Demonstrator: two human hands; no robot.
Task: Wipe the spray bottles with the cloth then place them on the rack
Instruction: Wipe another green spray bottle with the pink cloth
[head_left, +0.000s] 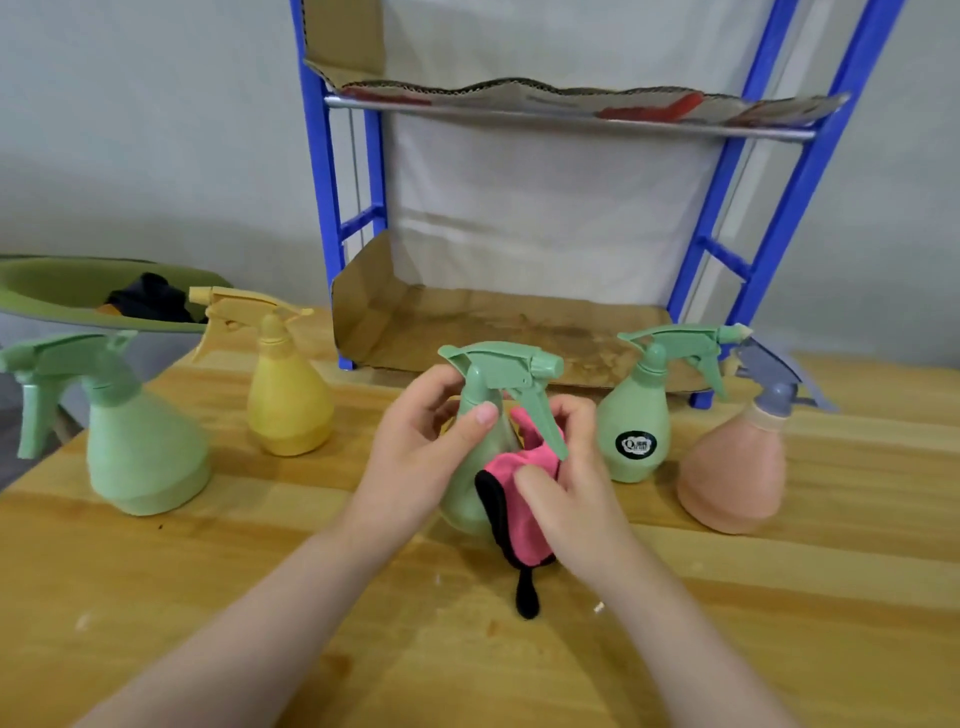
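Right fingers pressing cloth, bottle

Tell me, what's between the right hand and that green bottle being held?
In the head view, a pink cloth lies between the right hand and the green spray bottle.

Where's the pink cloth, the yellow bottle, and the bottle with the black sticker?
pink cloth (524, 519), head view, on its pink middle.
yellow bottle (289, 410), head view, on its round body.
bottle with the black sticker (635, 415), head view, on its green body.
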